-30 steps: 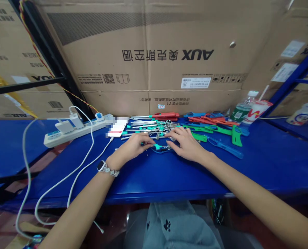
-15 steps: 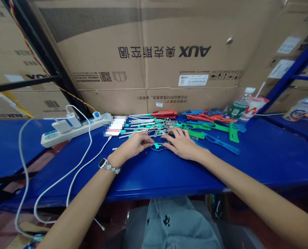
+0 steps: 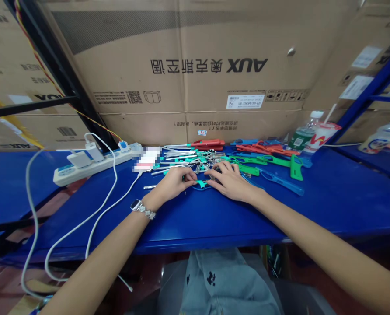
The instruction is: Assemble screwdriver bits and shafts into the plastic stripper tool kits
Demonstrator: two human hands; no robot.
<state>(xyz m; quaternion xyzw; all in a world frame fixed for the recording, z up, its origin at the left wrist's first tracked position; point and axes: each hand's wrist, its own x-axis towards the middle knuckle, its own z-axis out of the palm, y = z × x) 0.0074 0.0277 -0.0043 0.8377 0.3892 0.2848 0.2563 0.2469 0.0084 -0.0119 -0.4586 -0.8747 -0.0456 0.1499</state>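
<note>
A long-neck utility lighter with a blue shell lies at the front of the parts pile, and its bright green piece (image 3: pixel 201 184) shows between my hands. My left hand (image 3: pixel 174 181) is closed in a pinch at the lighter's left end, where fingers hide part of it. My right hand (image 3: pixel 231 181) is bent over the right end, thumb and fingers on the shell. Just behind lie several metal lighter tubes (image 3: pixel 178 154) with green pieces. Beyond my right hand are green lighter shells (image 3: pixel 275 160) and red lighter shells (image 3: pixel 263 148). A blue lighter shell (image 3: pixel 282 182) rests nearer the front.
A white power strip (image 3: pixel 98 162) with plugs and loose cables occupies the left side, beside a phone (image 3: pixel 146 159). A bottle (image 3: pixel 301 135) and a paper cup (image 3: pixel 321 136) with a straw stand at the right. A large cardboard box (image 3: pixel 201 92) walls off the back.
My left wrist has shifted slightly right and the green piece has moved a little right with the left fingertips. My right hand stays almost in place.
</note>
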